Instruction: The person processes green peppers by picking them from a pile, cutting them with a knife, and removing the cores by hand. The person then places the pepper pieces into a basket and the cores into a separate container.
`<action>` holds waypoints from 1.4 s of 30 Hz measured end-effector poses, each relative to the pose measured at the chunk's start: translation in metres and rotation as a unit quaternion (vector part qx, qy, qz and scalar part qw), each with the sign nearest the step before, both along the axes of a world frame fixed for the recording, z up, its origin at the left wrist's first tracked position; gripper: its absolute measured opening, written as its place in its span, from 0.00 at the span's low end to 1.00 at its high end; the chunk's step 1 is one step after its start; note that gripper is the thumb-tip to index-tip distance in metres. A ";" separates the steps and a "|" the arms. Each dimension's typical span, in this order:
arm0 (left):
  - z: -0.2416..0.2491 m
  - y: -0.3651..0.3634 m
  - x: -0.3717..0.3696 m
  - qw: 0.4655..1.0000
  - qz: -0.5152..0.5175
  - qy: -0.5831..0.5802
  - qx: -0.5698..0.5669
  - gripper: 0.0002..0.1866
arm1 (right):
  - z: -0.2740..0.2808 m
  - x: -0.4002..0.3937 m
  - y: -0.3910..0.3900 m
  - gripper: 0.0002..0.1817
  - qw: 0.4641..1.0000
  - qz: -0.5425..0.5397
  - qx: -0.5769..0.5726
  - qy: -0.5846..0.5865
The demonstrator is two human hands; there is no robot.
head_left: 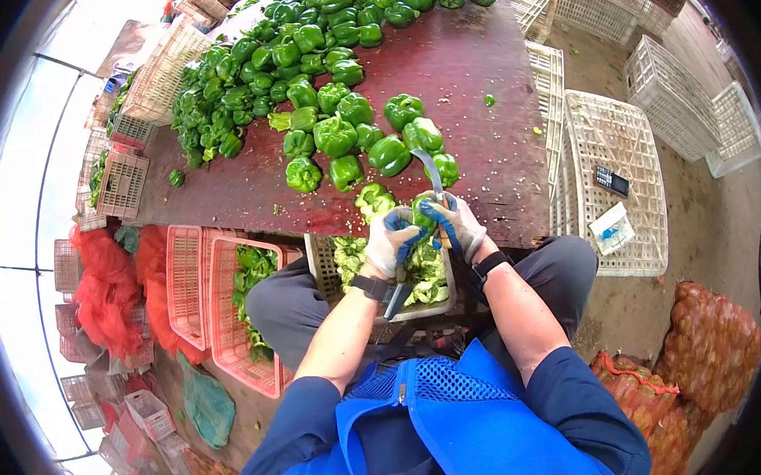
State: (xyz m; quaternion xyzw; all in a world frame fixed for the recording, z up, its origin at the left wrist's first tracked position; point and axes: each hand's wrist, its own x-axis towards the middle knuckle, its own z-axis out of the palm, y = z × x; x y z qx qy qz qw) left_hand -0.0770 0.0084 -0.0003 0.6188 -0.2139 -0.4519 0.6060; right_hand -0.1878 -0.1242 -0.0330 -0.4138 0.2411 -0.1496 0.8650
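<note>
The gloved fingers of the left hand [393, 241] were curled in against the held pepper [423, 214], a green one that lay between the two hands, just beyond the left fingertips and beside the right fingers. The right hand [454, 224] was closed around the handle of the curved knife [427, 166], whose blade pointed away from the person, over the table edge. How firmly each finger pressed could not be told.

Below the hands, a crate [447, 306] held pale green pieces, and a dark, narrow object [397, 295] hung near the left wrist; what it was could not be made out. Just past the left hand, more pale green pieces [374, 201] lay at the near edge of the red table [481, 72]. Beyond them, loose whole peppers [334, 136] led to a dense heap [234, 87] towards the far left.

To the left of the knees, a pink crate [255, 378] contained green peppers. On the right, an upturned white crate [606, 128] bore a phone [611, 181] and a small packet [612, 229], with filled net sacks [707, 345] on the floor nearby.
</note>
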 end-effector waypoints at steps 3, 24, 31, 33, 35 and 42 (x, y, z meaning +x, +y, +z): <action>0.002 0.009 -0.007 0.997 0.032 -0.067 -0.019 0.11 | 0.003 0.000 0.007 0.14 0.998 -0.016 -0.059 0.029; 0.013 0.033 0.087 0.687 -0.181 -0.676 0.197 0.21 | -0.005 0.001 0.002 0.24 0.989 -0.097 -0.111 0.000; 0.007 0.019 0.119 0.657 -0.307 -0.659 0.199 0.21 | -0.001 0.001 0.004 0.23 0.979 -0.085 -0.173 0.065; 0.008 0.019 0.115 0.657 -0.303 -0.657 0.212 0.20 | -0.006 0.005 0.005 0.23 0.974 -0.084 -0.204 0.044; 0.010 0.017 0.107 0.663 -0.302 -0.654 0.203 0.18 | -0.004 0.003 0.005 0.23 0.963 -0.083 -0.248 0.067; 0.003 0.016 0.097 0.680 -0.274 -0.657 0.175 0.18 | -0.018 0.004 0.007 0.24 0.965 -0.091 -0.239 0.058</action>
